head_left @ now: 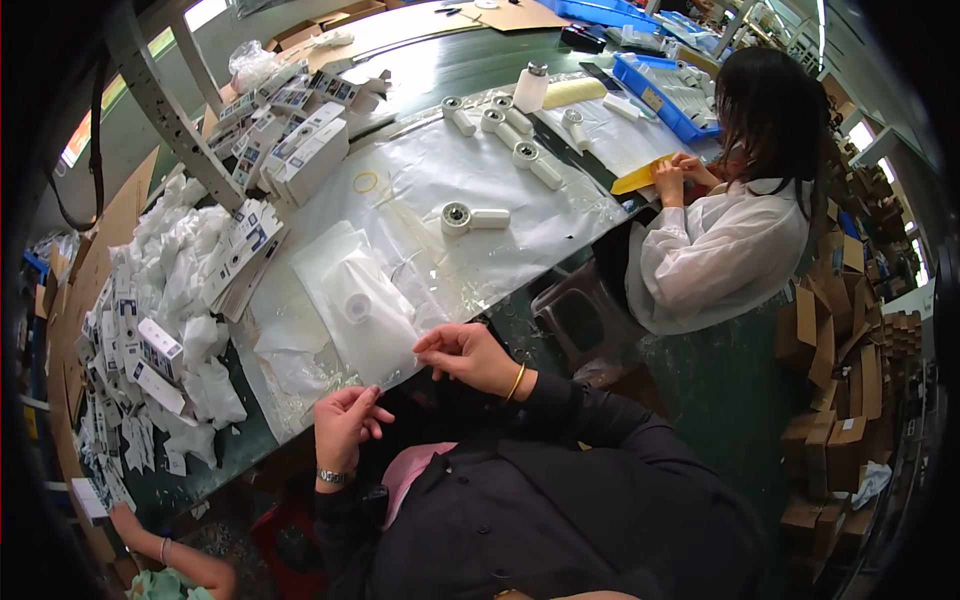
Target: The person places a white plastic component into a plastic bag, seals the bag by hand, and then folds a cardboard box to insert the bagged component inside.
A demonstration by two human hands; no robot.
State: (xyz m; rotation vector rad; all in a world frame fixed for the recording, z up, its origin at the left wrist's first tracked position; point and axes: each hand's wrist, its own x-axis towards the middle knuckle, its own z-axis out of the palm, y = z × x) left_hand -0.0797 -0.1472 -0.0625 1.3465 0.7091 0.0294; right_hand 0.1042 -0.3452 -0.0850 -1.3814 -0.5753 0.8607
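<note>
My left hand point(345, 428) is over the near table edge, thumb and forefinger close together. To its right, my right hand point(478, 358) has its fingers drawn into a pinch. Whatever thin thing lies in either pinch is too small to make out. Just beyond both hands a translucent white bag point(352, 275) lies flat on the table, with a pale round shape showing through it. Further off rests a white handled device point(488, 219) with a round, dark-ringed head. Several similar devices point(537, 164) lie behind it.
Flat printed cartons point(300, 160) and crumpled white bags point(180, 240) heap up at the left. A pump-top bottle point(531, 87) and a blue bin point(668, 96) stand far right. A co-worker point(725, 240) handles a yellow sheet point(640, 178). Another person's arm point(170, 552) enters lower left.
</note>
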